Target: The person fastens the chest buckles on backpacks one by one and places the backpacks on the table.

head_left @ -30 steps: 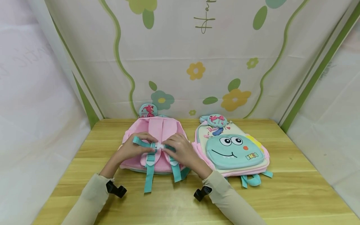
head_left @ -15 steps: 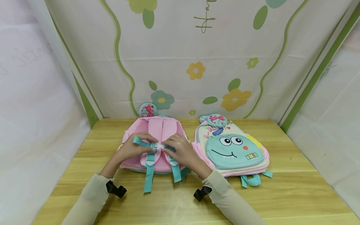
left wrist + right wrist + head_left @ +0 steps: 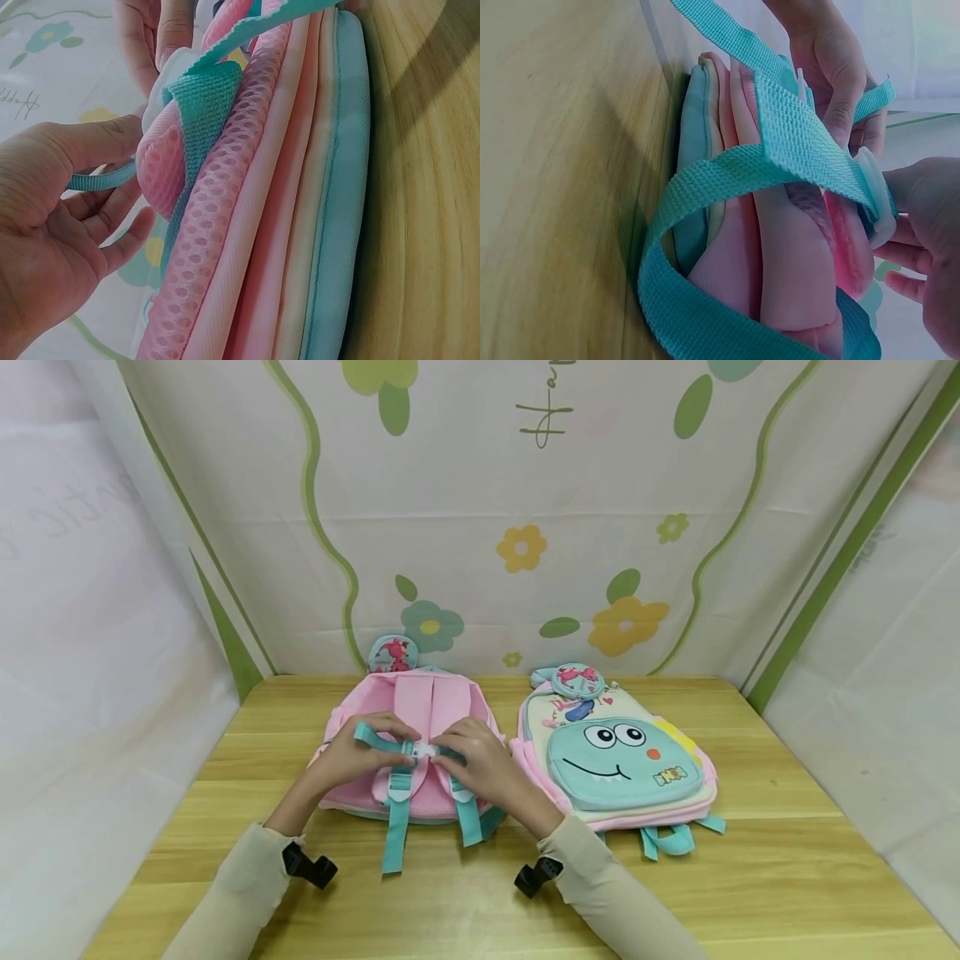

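Observation:
A pink backpack [image 3: 435, 693] lies with its back panel and shoulder straps facing up in the head view. Across its straps sits a white plastic buckle [image 3: 424, 750] on teal webbing. My left hand [image 3: 367, 748] pinches the buckle's left end between thumb and fingers, a loose teal strap end [image 3: 375, 737] sticking out past them. From the other side, my right hand [image 3: 483, 758] pinches its right end. The fingertips of both hands nearly meet there and hide part of the buckle. In the right wrist view, white strap adjusters and hanging teal webbing [image 3: 705, 187] partly cover the right fingers.
A second backpack [image 3: 630, 768], with a teal smiling face on its front pocket, lies close to the right. A round teal pouch [image 3: 394, 654] pokes out behind the pink one. Both bags are on a wooden table [image 3: 450, 910] before a flowered cloth backdrop [image 3: 450, 485].

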### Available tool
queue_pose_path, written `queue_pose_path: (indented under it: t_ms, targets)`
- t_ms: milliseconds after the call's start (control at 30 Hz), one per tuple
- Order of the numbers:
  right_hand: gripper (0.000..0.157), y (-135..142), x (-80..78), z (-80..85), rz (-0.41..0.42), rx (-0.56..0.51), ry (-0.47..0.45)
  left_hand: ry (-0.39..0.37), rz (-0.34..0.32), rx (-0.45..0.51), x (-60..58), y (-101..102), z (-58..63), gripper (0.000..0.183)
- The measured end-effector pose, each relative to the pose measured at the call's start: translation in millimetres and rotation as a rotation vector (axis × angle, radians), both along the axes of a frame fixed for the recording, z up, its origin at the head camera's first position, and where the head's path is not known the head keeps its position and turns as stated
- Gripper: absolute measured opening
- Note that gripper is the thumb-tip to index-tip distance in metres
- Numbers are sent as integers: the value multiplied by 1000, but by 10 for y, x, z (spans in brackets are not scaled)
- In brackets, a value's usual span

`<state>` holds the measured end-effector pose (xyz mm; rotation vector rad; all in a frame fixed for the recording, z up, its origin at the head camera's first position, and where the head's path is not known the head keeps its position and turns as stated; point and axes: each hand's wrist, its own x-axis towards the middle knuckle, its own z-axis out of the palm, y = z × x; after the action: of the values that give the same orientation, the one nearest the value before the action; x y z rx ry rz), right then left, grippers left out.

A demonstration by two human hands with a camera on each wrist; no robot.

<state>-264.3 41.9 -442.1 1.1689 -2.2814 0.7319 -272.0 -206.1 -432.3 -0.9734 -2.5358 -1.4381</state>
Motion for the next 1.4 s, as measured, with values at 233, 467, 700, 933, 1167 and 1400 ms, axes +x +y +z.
queue_pose_path:
  t_ms: [233,467,700,933,1167,1400]
  targets:
    - [20,-4,-2,-8,-3,1,-4,-1,3,6,-2,6,1,25]
    - [20,-6,-6,-11,-10,12,-7,14,-6,20,-11,16,-15,25]
    - [21,-11,4,-15,-8,4,-30,16,-16,23,-6,25,-19,26]
    - [20,-26,3,-28,3,1,-16,54,-43,50,-6,53,-40,26]
    - [20,-27,-6,-39,10,-4,-9,63,-46,48,-7,59,-50,25]
    - [21,-5,-1,-25,14,-10,-52,37,-48,33,5,42,-35,26]
